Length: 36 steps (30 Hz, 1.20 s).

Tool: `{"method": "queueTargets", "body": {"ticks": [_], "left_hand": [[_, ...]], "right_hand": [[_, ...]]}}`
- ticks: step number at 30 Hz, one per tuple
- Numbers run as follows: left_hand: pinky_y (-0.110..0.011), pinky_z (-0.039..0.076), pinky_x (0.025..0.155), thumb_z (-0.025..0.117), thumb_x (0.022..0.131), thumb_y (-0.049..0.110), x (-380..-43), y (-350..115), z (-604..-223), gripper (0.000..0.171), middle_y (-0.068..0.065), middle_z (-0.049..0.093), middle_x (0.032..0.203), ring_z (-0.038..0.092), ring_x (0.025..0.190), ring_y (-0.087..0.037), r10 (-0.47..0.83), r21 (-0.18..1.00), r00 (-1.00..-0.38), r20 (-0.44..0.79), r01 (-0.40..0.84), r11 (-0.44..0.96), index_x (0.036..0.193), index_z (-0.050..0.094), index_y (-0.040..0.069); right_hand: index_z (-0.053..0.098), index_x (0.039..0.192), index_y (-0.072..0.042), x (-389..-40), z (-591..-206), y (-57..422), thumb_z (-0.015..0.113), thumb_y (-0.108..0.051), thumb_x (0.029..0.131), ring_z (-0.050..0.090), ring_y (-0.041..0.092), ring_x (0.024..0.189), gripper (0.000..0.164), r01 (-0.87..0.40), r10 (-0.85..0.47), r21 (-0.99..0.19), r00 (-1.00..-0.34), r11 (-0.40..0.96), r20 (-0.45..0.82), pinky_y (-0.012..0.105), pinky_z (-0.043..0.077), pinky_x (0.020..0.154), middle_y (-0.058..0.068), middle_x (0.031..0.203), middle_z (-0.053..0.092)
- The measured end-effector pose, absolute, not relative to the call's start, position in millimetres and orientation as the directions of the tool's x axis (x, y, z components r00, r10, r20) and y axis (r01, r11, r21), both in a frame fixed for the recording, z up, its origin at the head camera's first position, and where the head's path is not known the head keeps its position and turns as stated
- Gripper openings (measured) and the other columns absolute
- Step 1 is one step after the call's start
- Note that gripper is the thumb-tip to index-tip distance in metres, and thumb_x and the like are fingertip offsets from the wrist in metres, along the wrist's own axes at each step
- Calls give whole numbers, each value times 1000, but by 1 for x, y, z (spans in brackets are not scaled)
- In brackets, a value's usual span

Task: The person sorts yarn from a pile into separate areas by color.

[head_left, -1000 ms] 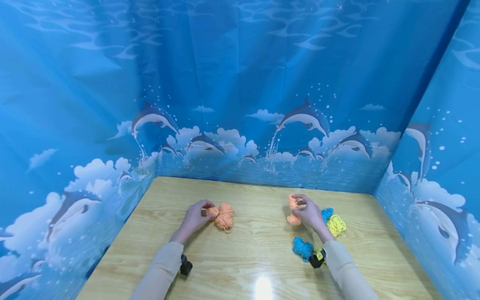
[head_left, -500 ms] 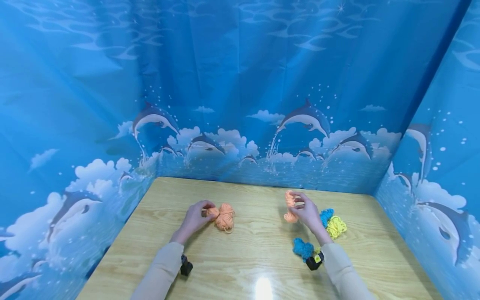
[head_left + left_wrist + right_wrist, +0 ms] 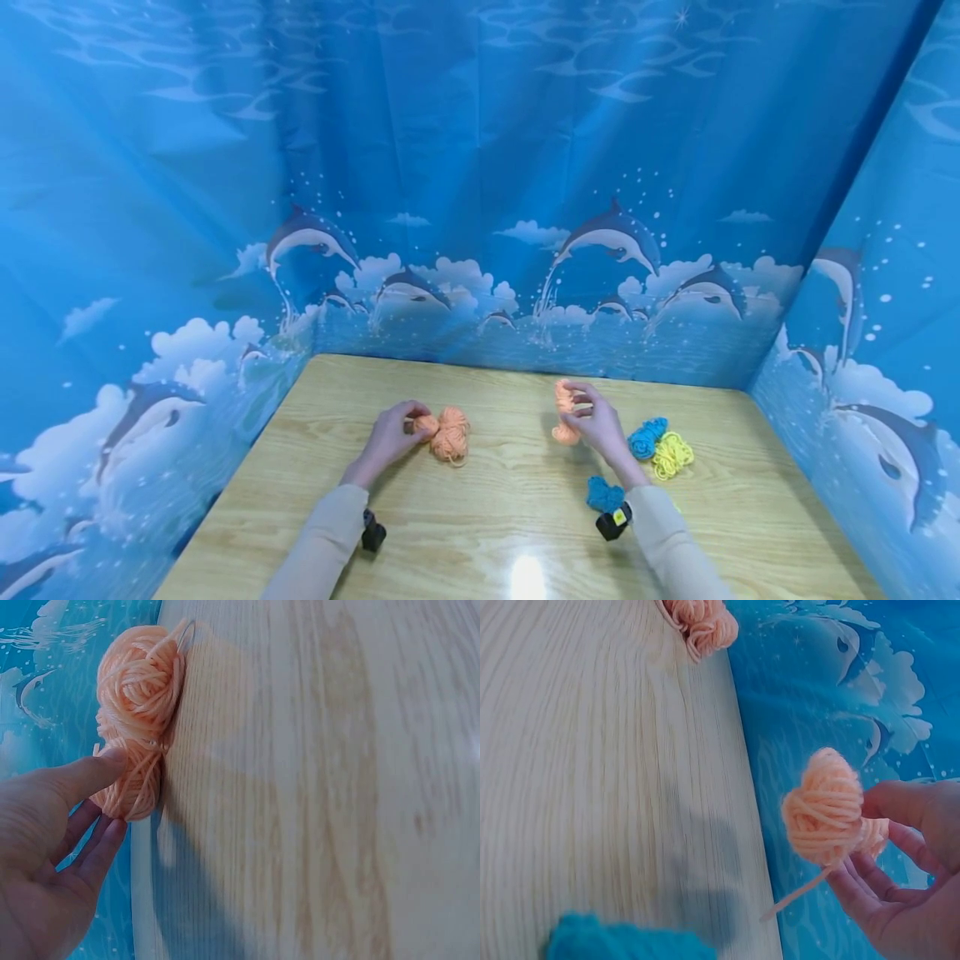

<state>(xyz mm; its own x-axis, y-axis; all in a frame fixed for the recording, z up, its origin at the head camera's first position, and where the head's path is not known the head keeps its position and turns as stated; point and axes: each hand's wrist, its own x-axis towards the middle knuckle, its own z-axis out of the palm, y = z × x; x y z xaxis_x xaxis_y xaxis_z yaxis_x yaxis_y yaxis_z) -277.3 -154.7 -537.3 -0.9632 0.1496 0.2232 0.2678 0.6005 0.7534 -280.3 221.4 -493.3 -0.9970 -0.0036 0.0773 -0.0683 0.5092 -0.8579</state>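
Note:
My left hand [image 3: 392, 435] pinches one end of a peach yarn bundle [image 3: 129, 780] between thumb and fingers on the left of the table. Another peach yarn bundle [image 3: 450, 446] lies against it on the right. In my right hand [image 3: 597, 421] is a separate peach yarn bundle [image 3: 825, 810], gripped at its middle and raised over the table. A loose strand trails from it in the right wrist view. Close by the right forearm are a blue yarn bundle [image 3: 647, 439] and a yellow one [image 3: 672, 455]. A second blue bundle [image 3: 604, 494] lies nearer, by the right wrist.
The wooden table [image 3: 510, 500] meets a blue dolphin-print curtain [image 3: 480, 208] along its back edge, and more curtain hangs at both sides. A black wrist camera [image 3: 372, 532] sits under the left sleeve, another black camera [image 3: 613, 522] at the right.
My right hand has moved left with the peach yarn bundle, baring more of the blue bundle beside the yellow one. The left hand has stayed in place.

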Motion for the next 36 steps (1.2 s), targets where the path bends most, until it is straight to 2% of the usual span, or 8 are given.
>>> {"method": "queueTargets", "body": {"ticks": [14,23,36], "left_hand": [[-41,60,88,79,87,3,-278,-153,-536,27,-9,70,110,67,104,-28,140,757,-967,211,252,602,112,70,6],[-42,60,88,78,87,3,-277,-153,-536,26,-9,70,109,67,104,-28,137,761,-966,217,256,597,111,70,6],[-42,60,88,79,87,3,-277,-153,-535,26,-10,70,109,67,104,-29,138,758,-965,223,260,599,111,70,5]], "right_hand": [[62,135,-12,-283,-499,186,74,2,88,67,29,94,51,-108,-7,-879,-993,464,119,40,59,81,19,119,64],[64,130,-6,-283,-501,169,75,7,83,67,32,90,49,-158,-22,-882,-986,444,166,40,60,79,21,113,65],[65,127,-6,-281,-508,151,76,8,83,67,30,86,47,-143,-37,-900,-989,412,140,38,59,77,20,110,66]]}}
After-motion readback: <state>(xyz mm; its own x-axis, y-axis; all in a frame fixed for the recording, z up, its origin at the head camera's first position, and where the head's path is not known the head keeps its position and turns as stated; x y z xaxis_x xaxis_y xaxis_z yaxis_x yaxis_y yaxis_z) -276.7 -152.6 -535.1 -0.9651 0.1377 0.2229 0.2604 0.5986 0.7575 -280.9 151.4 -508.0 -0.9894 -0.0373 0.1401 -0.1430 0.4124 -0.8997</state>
